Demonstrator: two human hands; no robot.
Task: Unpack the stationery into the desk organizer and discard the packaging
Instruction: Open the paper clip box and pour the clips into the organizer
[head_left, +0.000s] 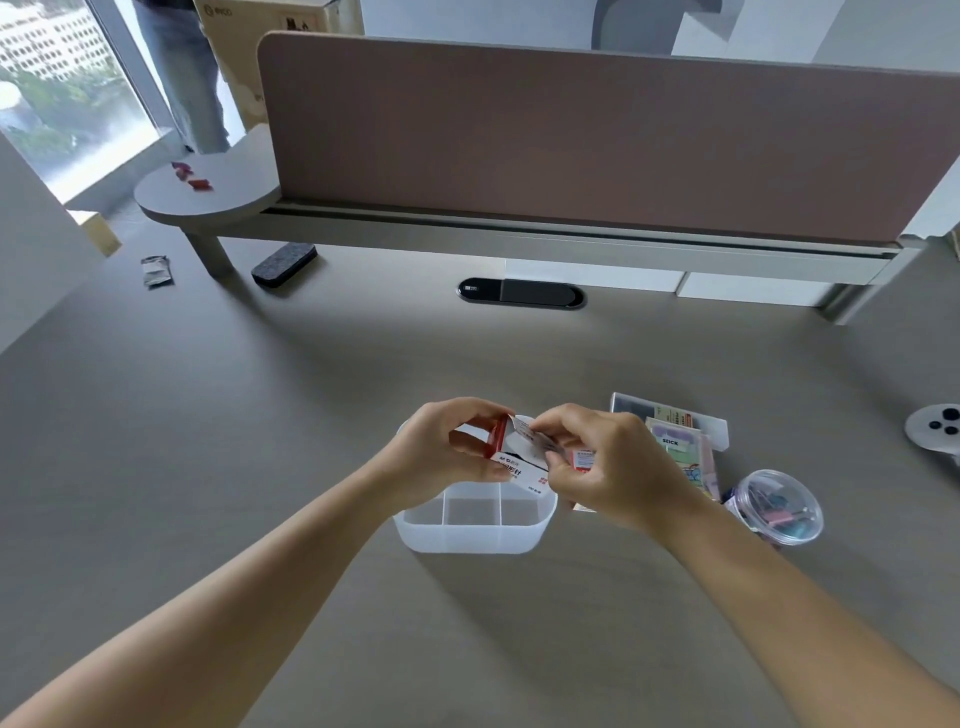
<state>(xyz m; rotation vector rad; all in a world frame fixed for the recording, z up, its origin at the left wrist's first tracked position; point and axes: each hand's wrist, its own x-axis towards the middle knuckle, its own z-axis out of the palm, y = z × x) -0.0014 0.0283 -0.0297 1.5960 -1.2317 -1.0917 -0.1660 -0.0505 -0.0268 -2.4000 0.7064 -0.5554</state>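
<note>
Both bare forearms reach in from six o'clock and meet at the centre. The left hand (447, 452) curls at nine o'clock; the right hand (608, 467) pinches at three o'clock, fingertips nearly touching.

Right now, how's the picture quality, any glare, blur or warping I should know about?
Head view: bright daylight washes out the window at top left; wide-angle bending curves the partition and desk edges; soft shadow lies under the shelf; left hand, right hand and small box are sharp enough, though its print is too small to read.
</note>
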